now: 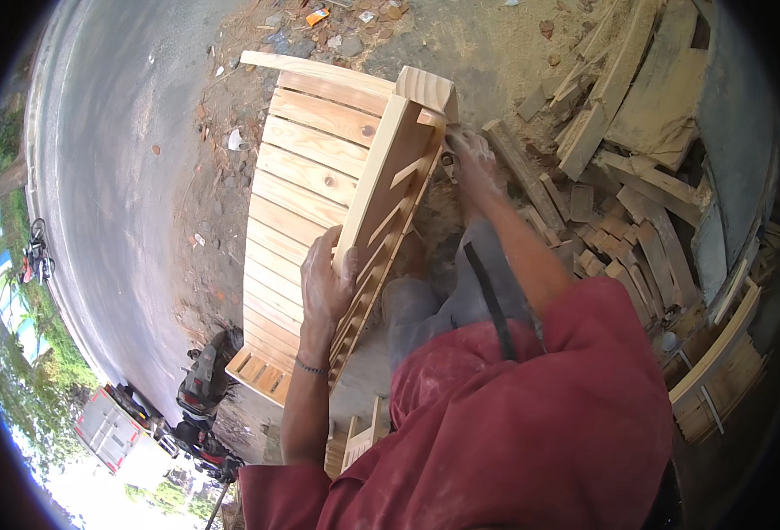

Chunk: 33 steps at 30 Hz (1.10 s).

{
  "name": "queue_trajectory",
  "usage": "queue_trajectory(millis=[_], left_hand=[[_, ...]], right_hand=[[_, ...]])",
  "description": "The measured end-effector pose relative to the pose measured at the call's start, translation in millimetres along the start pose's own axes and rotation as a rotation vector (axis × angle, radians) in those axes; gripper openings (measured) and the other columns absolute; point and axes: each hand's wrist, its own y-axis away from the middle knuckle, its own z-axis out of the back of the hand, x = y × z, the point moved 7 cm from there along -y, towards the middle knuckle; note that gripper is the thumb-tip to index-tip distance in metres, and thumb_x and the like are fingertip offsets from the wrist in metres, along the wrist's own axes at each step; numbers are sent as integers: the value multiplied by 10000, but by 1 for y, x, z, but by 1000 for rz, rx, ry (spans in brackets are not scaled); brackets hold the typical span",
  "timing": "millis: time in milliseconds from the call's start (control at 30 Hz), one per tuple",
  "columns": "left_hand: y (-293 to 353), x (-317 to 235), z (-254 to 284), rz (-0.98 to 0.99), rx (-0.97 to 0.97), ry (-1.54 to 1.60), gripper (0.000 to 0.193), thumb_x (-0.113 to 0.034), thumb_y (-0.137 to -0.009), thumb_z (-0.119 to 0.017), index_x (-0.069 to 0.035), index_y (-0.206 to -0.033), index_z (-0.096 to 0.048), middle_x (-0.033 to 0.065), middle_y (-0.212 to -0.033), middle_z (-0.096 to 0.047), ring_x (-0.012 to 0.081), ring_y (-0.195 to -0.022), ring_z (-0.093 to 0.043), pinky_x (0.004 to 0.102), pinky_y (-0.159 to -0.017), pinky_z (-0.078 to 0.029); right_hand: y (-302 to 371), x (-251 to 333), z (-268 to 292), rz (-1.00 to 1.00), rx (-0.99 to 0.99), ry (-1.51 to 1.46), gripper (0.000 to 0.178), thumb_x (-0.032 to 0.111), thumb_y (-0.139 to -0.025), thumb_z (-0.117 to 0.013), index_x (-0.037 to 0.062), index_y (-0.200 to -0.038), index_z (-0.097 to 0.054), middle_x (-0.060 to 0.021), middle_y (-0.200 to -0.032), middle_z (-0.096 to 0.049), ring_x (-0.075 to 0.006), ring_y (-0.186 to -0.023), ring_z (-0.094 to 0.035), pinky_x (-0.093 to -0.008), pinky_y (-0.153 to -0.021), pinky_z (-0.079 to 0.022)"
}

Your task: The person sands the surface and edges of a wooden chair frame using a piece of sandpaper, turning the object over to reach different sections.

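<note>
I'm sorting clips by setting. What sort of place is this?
Probably an outdoor roadside woodworking spot: a slatted wooden piece in the middle, loose boards and offcuts heaped on the right, and a paved road along the left.

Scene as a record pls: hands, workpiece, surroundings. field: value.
left hand: gripping the rail of the slatted frame
right hand: at the frame's end near the picture's top; grip unclear
frame: pale wood, parallel slats, gaps between
picture right: offcuts, piled
picture left: road, motorbike at its far side
</note>
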Motion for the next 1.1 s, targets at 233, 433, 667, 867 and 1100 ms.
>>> queue_trajectory(millis=[233,433,667,867,1100], left_hand=[[4,0,-8,46,108,69,402,-288,-945,-605,50,-1161,-578,249,-997,-634,426,-910,-614,474,-810,-488],[12,14,-6,55,126,138,490,-334,-921,-624,65,-1196,-550,249,-1055,-610,401,-937,-610,467,-831,-485],[9,18,-14,78,178,128,485,-296,-893,-626,56,-1211,-527,231,-1063,-569,377,-938,-584,452,-827,-466],[16,19,-10,104,165,0,530,-271,-883,-644,106,-1224,-493,257,-1101,-541,387,-925,-597,454,-805,-474],[13,17,-11,78,223,-37,554,-254,-883,-622,117,-1264,-467,237,-1136,-554,340,-1001,-600,431,-866,-470]], right_hand=[[-13,-45,-114,-372,-53,-22,542,248,-834,-691,260,-1359,-558,-212,-1307,-524,-392,-1235,-525,-515,-975,-476],[-29,-48,-100,-208,300,41,386,265,-905,-626,293,-1288,-593,-232,-1088,-640,-410,-981,-666,-484,-807,-552],[-55,-71,-104,-31,476,226,358,329,-925,-588,340,-1282,-578,-186,-986,-679,-371,-865,-698,-472,-708,-574],[-52,-52,-84,-40,582,279,303,351,-966,-542,331,-1266,-583,-160,-937,-689,-349,-857,-712,-456,-701,-578],[-52,-53,-78,-35,584,270,228,342,-967,-547,243,-1138,-661,-166,-915,-695,-344,-810,-715,-461,-690,-573]])
